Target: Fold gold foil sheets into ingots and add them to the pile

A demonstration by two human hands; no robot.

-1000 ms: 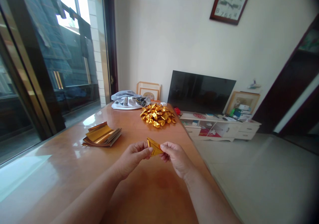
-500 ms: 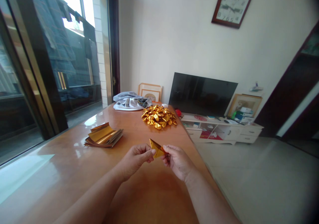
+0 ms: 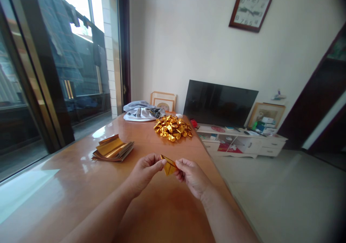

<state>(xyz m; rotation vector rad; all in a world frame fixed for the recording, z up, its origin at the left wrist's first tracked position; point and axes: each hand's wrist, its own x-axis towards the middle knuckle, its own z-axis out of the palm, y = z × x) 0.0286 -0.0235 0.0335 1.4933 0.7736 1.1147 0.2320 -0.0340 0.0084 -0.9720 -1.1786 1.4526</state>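
Above the orange wooden table [image 3: 81, 189], a small folded piece of gold foil [image 3: 169, 165] is pinched between my hands. My left hand [image 3: 144, 173] grips its left corner, and my right hand [image 3: 192, 177] holds its right side with thumb and fingers. Farther up the table lies a heap of folded gold foil pieces [image 3: 173, 128]. To the left of my hands rests a stack of gold foil sheets [image 3: 112, 148], with its top sheets curling up. Neither hand touches the heap or the stack.
A crumpled grey-white cloth [image 3: 141, 112] lies at the table's far end, with a framed picture [image 3: 163, 101] behind it. A glass door [image 3: 35, 73] runs along the left. To the right, the table edge drops to a tiled floor [image 3: 270, 196].
The foil piece has turned slightly between my fingertips, and my hands stay close around it. The room has shifted slightly in view as my head moved.
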